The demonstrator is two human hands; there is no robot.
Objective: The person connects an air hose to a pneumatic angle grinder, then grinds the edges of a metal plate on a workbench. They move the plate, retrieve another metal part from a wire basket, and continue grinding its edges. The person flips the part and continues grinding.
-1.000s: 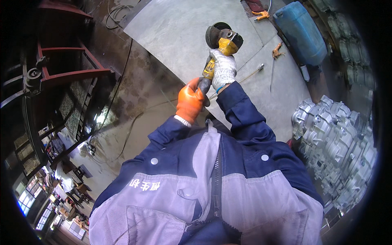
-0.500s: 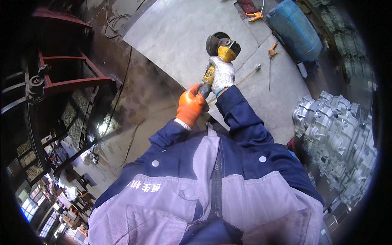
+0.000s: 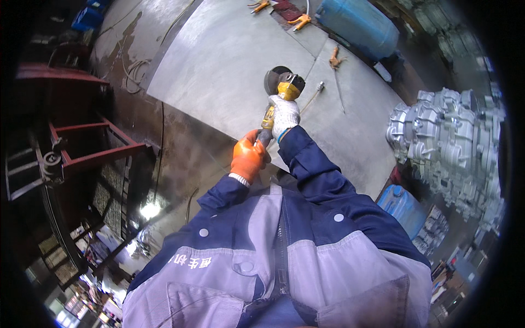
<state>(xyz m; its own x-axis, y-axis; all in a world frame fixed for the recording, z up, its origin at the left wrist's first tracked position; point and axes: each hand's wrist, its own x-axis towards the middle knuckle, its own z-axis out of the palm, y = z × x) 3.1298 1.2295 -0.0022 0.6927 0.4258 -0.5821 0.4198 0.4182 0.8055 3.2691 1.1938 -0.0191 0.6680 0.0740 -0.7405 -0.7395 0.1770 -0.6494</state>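
A yellow and black angle grinder (image 3: 289, 89) is held over the grey metal sheet tabletop, its dark disc at the far end. My right hand (image 3: 285, 115), in a white knit glove, is closed around the grinder's body just behind the head. My left hand (image 3: 248, 158), in an orange coated glove, grips the dark rear end of the tool; some of its fingers are hidden. To the right of the grinder lie a thin rod with a metal end (image 3: 320, 86) and an orange air blow gun (image 3: 334, 57) with a long nozzle.
Another orange blow gun (image 3: 301, 21) lies at the table's far edge, near a blue plastic drum (image 3: 358, 27). Silver metal castings (image 3: 445, 128) are stacked on the right, with a second blue drum (image 3: 402, 208) below. A red metal frame (image 3: 101, 145) stands left; a hose (image 3: 134, 71) lies on the floor.
The view has shifted, so the table and drum appear farther left and more shows at the far edge and right. Both hands keep their hold on the grinder, which still points away from me.
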